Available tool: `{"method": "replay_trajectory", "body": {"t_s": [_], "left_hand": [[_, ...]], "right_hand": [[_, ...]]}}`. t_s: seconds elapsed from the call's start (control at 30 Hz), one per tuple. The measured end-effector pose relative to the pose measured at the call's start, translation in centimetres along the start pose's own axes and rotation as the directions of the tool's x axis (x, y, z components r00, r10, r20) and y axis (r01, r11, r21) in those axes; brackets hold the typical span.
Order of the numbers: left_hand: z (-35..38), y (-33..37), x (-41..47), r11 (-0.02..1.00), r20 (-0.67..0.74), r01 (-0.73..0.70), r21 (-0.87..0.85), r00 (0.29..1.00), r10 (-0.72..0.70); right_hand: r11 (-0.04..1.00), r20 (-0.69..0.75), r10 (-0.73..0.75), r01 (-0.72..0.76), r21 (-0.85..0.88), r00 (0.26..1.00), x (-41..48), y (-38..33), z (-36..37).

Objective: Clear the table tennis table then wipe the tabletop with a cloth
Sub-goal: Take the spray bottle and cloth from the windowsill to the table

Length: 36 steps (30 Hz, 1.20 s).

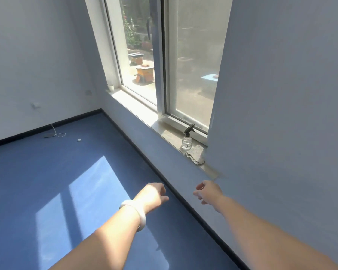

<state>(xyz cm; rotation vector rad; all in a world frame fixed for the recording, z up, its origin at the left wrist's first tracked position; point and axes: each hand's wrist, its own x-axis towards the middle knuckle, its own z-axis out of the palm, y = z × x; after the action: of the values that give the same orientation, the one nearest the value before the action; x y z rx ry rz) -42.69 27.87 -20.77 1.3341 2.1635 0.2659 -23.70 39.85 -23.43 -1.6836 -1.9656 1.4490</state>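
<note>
Nothing is held by either hand. The right hand [208, 191] is stretched forward with its fingers loosely curled, close to the wall under the window sill [168, 134]. The left hand [153, 195] is held beside it, fingers also loosely bent, over the blue floor [47, 172]; a white bangle [141, 218] is worn on its wrist. Further up, a grey cloth [196, 153] is laid on the sill, in the corner by the wall. A clear spray bottle [187, 140] stands upright just beside the cloth. Well apart, a small white ball [78, 140] and a white cable [58, 134] are seen on the floor near the far wall.
</note>
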Motion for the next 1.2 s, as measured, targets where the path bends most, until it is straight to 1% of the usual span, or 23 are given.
{"method": "replay_trajectory", "body": {"t_s": [0.13,0.23,0.37,0.5,0.67,0.87,0.97,1.03,1.1,1.2], "left_hand": [[-3.2,-0.2,6.2,0.997,0.022,-0.072,0.023,0.997,0.071],[-3.5,0.2,9.6,0.992,0.062,-0.13,-0.002,0.99,0.13],[-3.2,1.1,14.9,0.986,0.127,-0.164,-0.02,0.978,0.165],[-3.2,2.0,20.6,0.988,0.16,-0.151,-0.004,0.976,0.15],[-2.6,2.0,26.9,0.991,0.135,-0.093,-0.093,0.985,0.105],[-1.7,2.1,34.4,0.984,0.159,-0.084,-0.16,0.981,0.11],[-1.3,2.4,37.8,0.982,0.186,-0.097,-0.163,0.974,0.127],[-1.0,2.6,40.0,0.979,0.19,-0.11,-0.17,0.972,0.142],[-0.6,2.7,42.3,0.974,0.171,-0.135,-0.18,0.971,0.167],[0.0,2.9,45.7,0.959,0.098,-0.17,-0.227,0.976,0.197]], "right_hand": [[0.993,-0.081,0.065,-0.056,0.105,0.995,3.4,-1.7,0.2],[0.988,-0.103,0.107,-0.095,0.118,0.989,5.4,-2.0,0.4],[0.98,-0.109,0.156,-0.14,0.141,0.982,8.8,-2.0,0.5],[0.977,-0.083,0.175,-0.163,0.135,0.981,13.2,-2.1,0.1],[0.969,-0.064,0.189,-0.175,0.174,0.98,19.1,-2.0,0.1],[0.968,-0.073,0.194,-0.179,0.175,0.978,25.3,-1.9,0.3],[0.976,-0.08,0.184,-0.172,0.137,0.98,27.9,-1.7,0.7],[0.986,-0.103,0.159,-0.152,0.073,0.982,29.7,-1.7,0.9],[0.992,-0.141,0.116,-0.12,-0.024,0.983,31.7,-1.8,1.1],[0.99,-0.197,0.073,-0.095,-0.102,0.978,34.5,-1.4,1.7]]}}
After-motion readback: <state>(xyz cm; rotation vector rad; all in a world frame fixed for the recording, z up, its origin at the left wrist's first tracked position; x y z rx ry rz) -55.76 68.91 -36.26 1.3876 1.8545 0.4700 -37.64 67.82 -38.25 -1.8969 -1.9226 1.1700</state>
